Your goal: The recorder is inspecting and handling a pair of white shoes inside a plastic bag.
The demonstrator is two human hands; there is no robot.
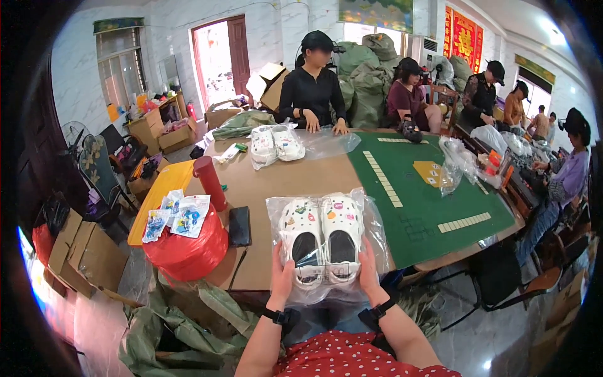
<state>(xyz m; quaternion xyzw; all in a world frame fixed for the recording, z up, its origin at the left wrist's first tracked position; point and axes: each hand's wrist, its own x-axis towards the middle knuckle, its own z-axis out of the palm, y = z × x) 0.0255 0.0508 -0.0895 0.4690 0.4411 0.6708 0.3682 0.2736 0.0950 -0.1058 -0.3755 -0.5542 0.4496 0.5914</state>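
A pair of white clogs (322, 229) with colourful charms lies in a clear plastic bag (373, 217) at the table's near edge. The heel ends point toward me. Gripping the left side of the bagged pair is my left hand (282, 274), while my right hand (369, 267) holds the right side, with fingers curled round the plastic. Black straps circle both my wrists. A second bagged pair of white clogs (276, 144) rests across the table, near a person in black whose hands (323, 122) touch a flat clear bag (330, 143).
Left of me stand a red plastic-wrapped roll (188, 248) topped with small packets (182, 217), a red flask (209, 182) and a black phone (239, 226). A green mat (402, 182) with rows of tiles covers the table's right. Green sacks (182, 333) lie below; several co-workers are at the far right.
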